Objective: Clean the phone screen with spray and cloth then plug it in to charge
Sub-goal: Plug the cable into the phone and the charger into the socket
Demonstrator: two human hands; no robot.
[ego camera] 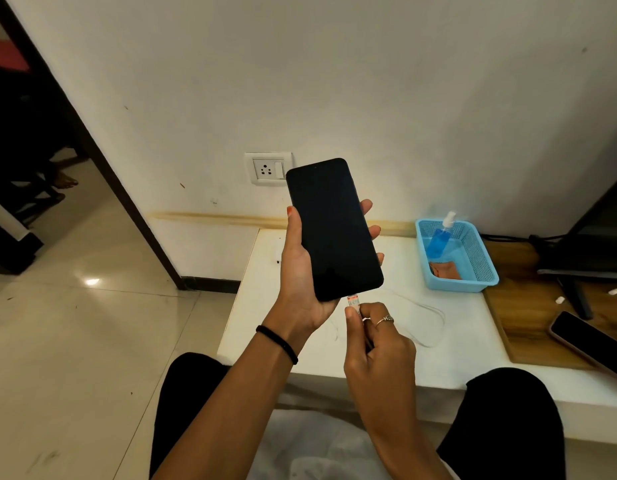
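My left hand point(300, 271) grips a black phone point(333, 228), held upright above the white table point(438, 341) with its dark screen facing me. My right hand point(380, 337) pinches the white plug of a charging cable point(354, 303) right at the phone's bottom edge. The cable's thin white loop point(428, 320) lies on the table behind. A blue spray bottle point(438, 237) leans inside a blue plastic basket point(487, 271), beside a folded brown cloth point(444, 270).
A wall socket with a switch point(268, 168) sits on the wall behind the phone. A small white charger block point(277, 252) lies near the table's left edge. A second phone point(591, 344) rests on a wooden board point(529, 306) at the right, beside a dark stand point(577, 268).
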